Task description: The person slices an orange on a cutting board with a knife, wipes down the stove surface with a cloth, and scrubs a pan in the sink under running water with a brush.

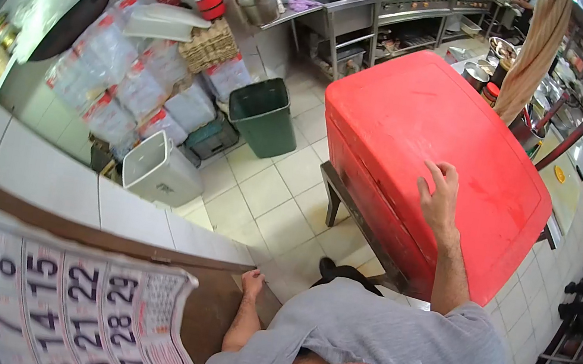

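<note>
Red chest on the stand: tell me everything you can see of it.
The red chest is big and boxy with rounded corners and looks like plastic. Its broad lid appears shut, with a seam along the side and scuffs and darker smudges on top. It rests on a dark stand above the tiled floor. The right hand, fingers bent, is at the lid; whether it touches is unclear.

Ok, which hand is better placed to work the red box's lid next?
Probably the right hand: it is over the red lid, fingers parted and bent, holding nothing visible. The left hand hangs off to the side, well apart from it.
</note>
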Demonstrator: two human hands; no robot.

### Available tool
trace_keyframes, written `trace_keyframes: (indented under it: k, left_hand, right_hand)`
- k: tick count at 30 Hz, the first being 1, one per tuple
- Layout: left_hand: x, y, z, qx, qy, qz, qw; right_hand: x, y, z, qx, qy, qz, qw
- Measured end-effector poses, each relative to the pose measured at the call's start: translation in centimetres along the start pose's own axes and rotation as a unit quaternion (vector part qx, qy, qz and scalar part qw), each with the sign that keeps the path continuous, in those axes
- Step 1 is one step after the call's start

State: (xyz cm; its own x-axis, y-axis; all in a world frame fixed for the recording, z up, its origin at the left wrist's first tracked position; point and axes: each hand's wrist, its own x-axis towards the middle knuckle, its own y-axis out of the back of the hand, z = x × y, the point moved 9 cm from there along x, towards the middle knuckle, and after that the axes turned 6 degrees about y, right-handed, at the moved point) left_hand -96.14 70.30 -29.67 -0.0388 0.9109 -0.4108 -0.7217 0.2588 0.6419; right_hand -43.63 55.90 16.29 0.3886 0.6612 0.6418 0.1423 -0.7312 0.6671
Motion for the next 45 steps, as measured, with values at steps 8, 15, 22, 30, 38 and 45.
trace_keyframes:
  k: [8,15,22,30,38,45]
  left_hand:
    - [12.3,2.1,6.6,0.073,-0.043,-0.085,0.993]
    - [22.9,6.0,11.2,0.146,0.001,-0.128,0.981]
    - [38.8,-1.0,19.1,0.414,-0.197,-0.209,0.864]
    - [54.7,-4.6,46.5,0.190,-0.370,-0.174,0.893]
    - [57.7,-15.3,70.5,0.121,-0.428,-0.277,0.852]
    - [58.8,-24.0,82.4,0.122,-0.421,-0.342,0.831]
  right_hand:
    - [8.3,-7.2,2.0,-0.054,-0.070,0.076,0.993]
    - [17.2,-14.4,-0.2,0.017,-0.062,0.067,0.996]
    - [20.4,-17.3,3.7,-0.065,-0.144,0.086,0.984]
    - [24.2,-17.7,5.7,-0.236,-0.246,0.122,0.932]
    - [36.2,-23.1,13.7,-0.237,-0.215,-0.003,0.947]
    - [51.4,-25.4,28.5,-0.257,-0.155,-0.074,0.951]
